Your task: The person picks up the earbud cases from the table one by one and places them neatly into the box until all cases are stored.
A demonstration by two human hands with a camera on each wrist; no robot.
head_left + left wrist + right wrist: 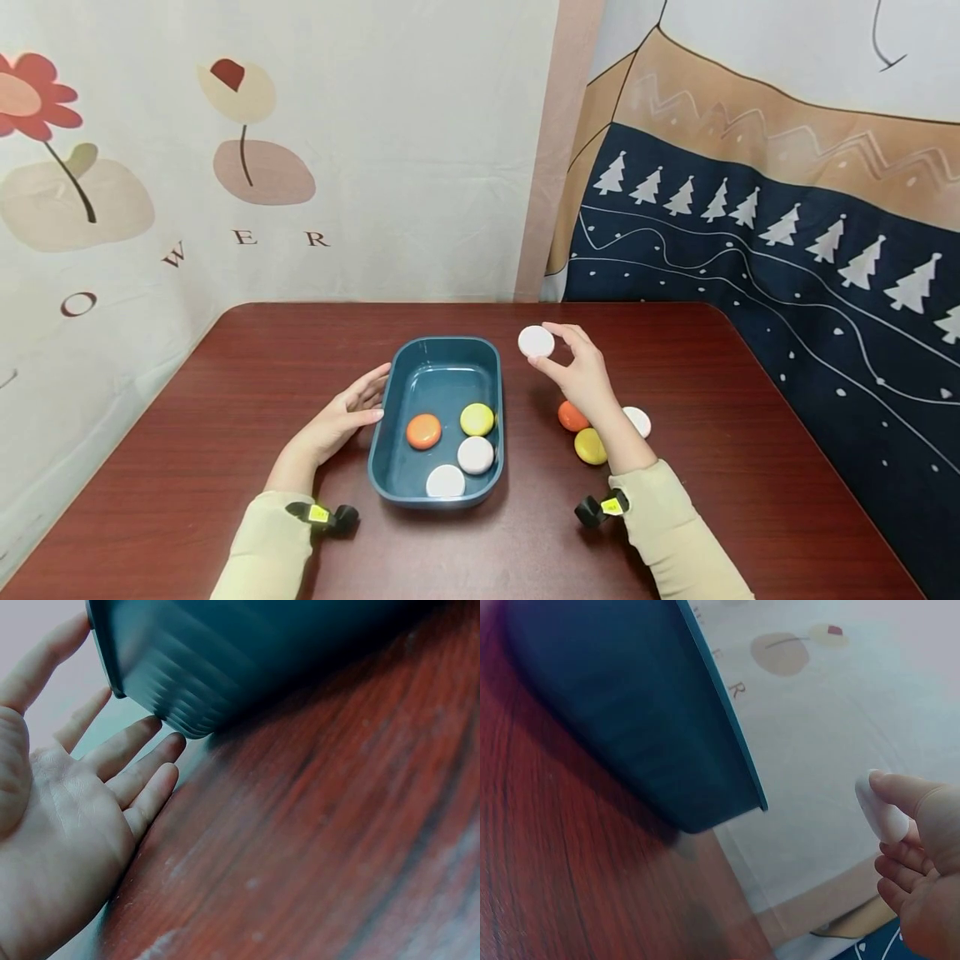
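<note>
My right hand (583,367) pinches a smooth white disc (536,342) between thumb and fingers, up to the right of a teal rectangular bin (437,352). In the right wrist view the disc (883,808) appears edge-on between the fingertips, away from the bin wall (622,712). Inside the bin lie an orange disc (423,431), a yellow disc (477,419) and two white discs, one (476,455) beside the other (446,481). My left hand (341,423) rests against the bin's left side, fingers spread and mostly straight, thumb (56,656) at the rim.
Under and beside my right forearm, an orange disc (573,416), a yellow disc (591,447) and a white disc (637,422) lie on the reddish-brown table (675,350), partly hidden by the arm. Printed cloth (420,167) hangs behind the table's far edge.
</note>
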